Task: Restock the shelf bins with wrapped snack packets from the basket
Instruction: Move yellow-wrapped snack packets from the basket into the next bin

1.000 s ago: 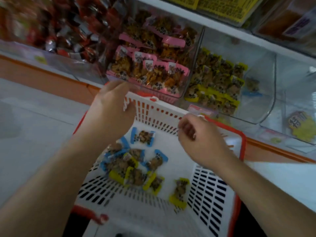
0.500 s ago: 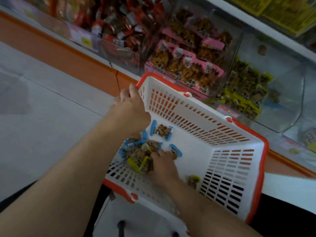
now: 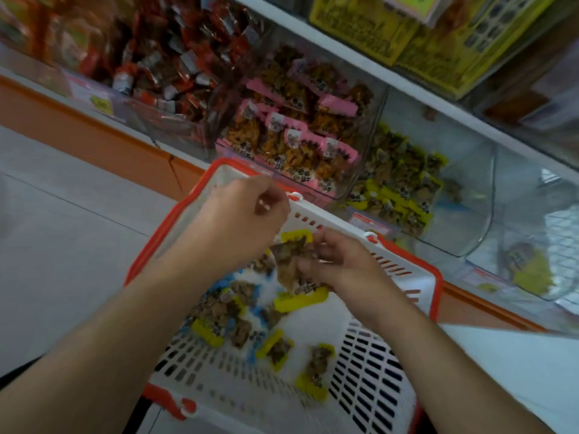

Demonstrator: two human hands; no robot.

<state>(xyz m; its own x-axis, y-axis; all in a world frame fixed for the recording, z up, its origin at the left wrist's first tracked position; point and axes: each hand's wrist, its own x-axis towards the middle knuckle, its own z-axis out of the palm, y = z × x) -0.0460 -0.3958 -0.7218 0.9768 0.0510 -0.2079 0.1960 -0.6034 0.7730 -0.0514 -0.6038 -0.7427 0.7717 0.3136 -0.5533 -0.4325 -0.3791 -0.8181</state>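
Holding a small bunch of yellow-edged packets (image 3: pixel 297 270), your right hand (image 3: pixel 341 270) hovers above the middle of the basket (image 3: pixel 369 386), its fingers curled round the wrappers; one yellow strip sticks up above the fingers and another hangs below the palm. Your left hand (image 3: pixel 238 220) is raised over the basket's far left corner with its fingers curled in; motion blur keeps you from telling whether it pinches anything. The two hands are close together but not touching.

The basket is white with slotted walls and a red rim, and it sits just in front of the shelf. On its floor lie loose packets (image 3: pixel 232 314), some with blue ends and some with yellow, heaped toward the left, with two yellow ones apart nearer you.

Behind the basket the shelf carries clear bins side by side: a bin of red-wrapped snacks (image 3: pixel 163 67) on the left, a pink-edged packet bin (image 3: pixel 297 133) directly beyond the basket's far rim, a yellow-edged packet bin (image 3: pixel 404 180) to its right, partly filled, and a further clear bin (image 3: pixel 532 245) at the right edge holding one yellow packet.
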